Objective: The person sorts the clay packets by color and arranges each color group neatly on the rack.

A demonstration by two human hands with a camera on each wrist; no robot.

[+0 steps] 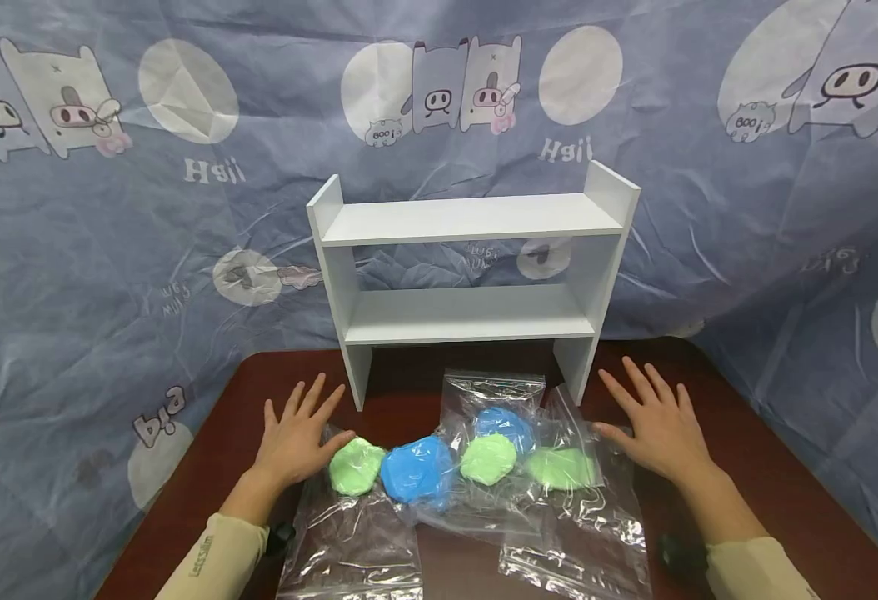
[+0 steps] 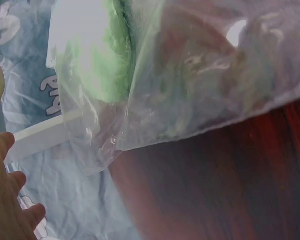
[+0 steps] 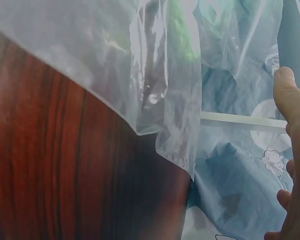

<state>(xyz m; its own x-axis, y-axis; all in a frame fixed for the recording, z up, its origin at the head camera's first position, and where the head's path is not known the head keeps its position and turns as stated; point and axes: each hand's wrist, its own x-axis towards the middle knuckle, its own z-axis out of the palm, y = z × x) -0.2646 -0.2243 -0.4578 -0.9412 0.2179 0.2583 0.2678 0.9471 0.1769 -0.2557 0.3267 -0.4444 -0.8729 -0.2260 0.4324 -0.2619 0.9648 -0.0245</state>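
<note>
left hand [image 1: 298, 437] flat on bench [image 1: 769, 483], fingers spread, gripping nothing, thumb by left green lump [image 1: 356, 467] | right hand [image 1: 656, 429] flat, spread, empty, thumb at bags [image 1: 559, 517] | bagged lumps in a row between hands | shelf [image 1: 469, 267] behind

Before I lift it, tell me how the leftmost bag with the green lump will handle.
The bag looks thin and crinkled, so it will likely flop and slip. The green lump sits at one end, so that end probably sags. It looks soft and may dent.
</note>
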